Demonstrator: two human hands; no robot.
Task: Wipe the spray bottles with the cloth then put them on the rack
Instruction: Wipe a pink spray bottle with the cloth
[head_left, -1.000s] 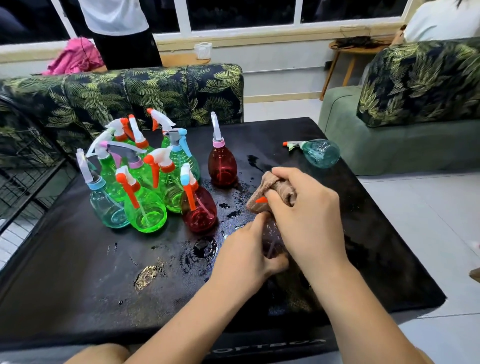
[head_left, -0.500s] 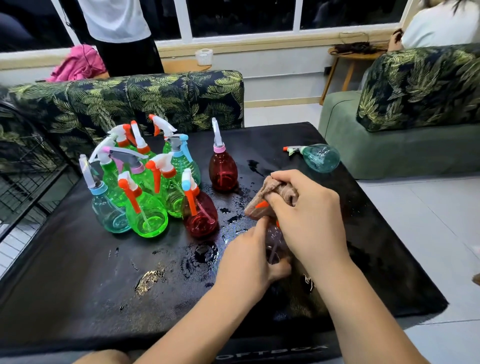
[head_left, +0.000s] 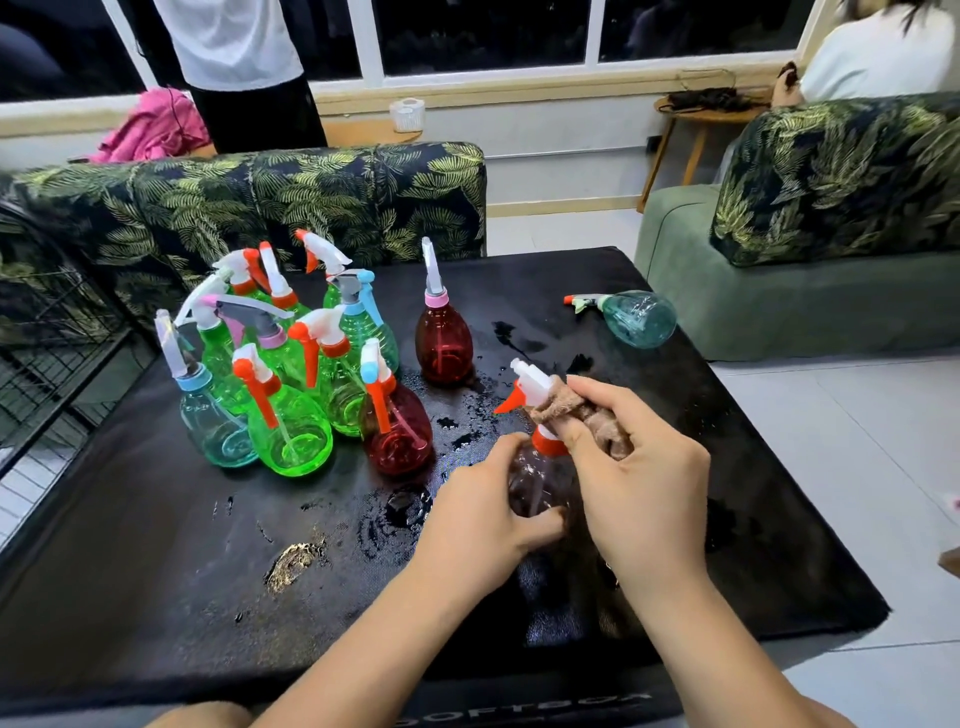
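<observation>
Held spray bottle (head_left: 537, 480): roughly upright over the front middle of the black table (head_left: 156, 571). The hands hide most of its body, and the tint is hard to judge, possibly clear or pale brown. Orange collar, white head and orange trigger show above the fingers.

Left hand (head_left: 483, 519): fingers curled round the bottle's body.

Right hand (head_left: 644, 499): pinches the brown cloth (head_left: 597, 421) against the neck, just under the spray head. Most of the cloth is bunched out of sight in the palm.

Cluster of bottles (head_left: 291, 374): green, teal and red, standing packed at table left. They overlap, so no sure count.

Red bottle (head_left: 443, 340): stands alone, just right of the cluster.

Teal bottle (head_left: 636, 318): lies on its side near the far right edge.

Water (head_left: 410, 506): spots on the table between the cluster and the hands.

Wire rack (head_left: 47, 338): left of the table, dark, cut off by the frame.
</observation>
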